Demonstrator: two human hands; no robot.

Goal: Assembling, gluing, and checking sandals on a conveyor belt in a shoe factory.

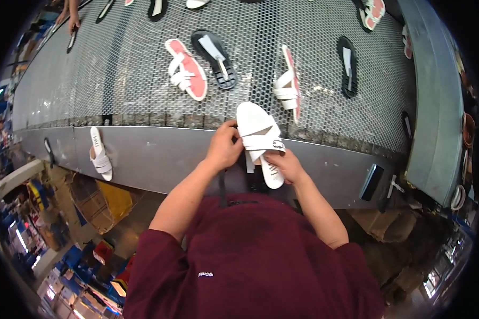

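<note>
I hold a white strappy sandal (256,133) over the grey metal ledge of a mesh conveyor belt (117,80). My left hand (223,149) pinches its straps from the left side. My right hand (285,165) grips the heel end from below and the right. The sandal points away from me, its toe over the belt's near edge. Both forearms come out of a dark red shirt.
On the belt lie a white sandal with a red sole (186,69), a black insole piece (214,51), another red-soled sandal on edge (289,85) and a black sole (347,65). A white sandal (100,154) rests on the ledge at left. Another person's hand (72,18) reaches in far left.
</note>
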